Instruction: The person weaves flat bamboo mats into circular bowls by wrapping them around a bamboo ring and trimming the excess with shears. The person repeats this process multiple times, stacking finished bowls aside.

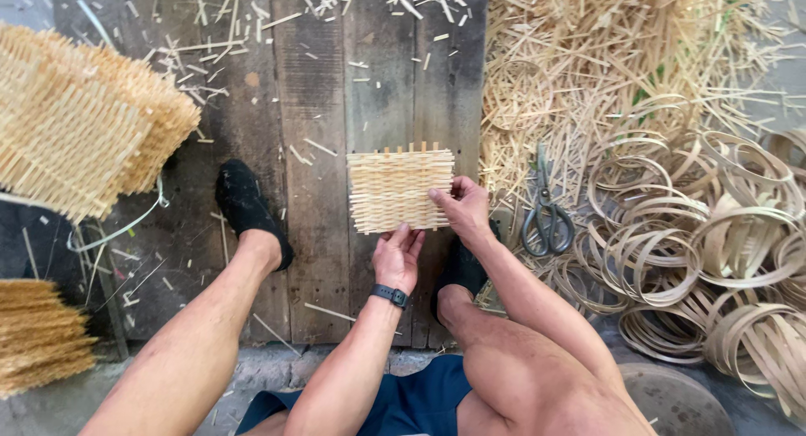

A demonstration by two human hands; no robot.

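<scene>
A small woven bamboo mat [400,189] is held flat above the dark wooden boards [319,109], its slats running crosswise. Its near edge is pinched by the left hand [398,258] from below, while its right edge is grasped by the right hand [463,205]. Scissors [547,219] are seen just right of the mat, nearer the right hand.

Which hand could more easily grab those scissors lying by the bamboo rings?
Probably the right hand. It grips the right edge of the woven mat, the side nearer the scissors, which lie just to its right. The left hand supports the mat's lower edge, farther away.
</scene>
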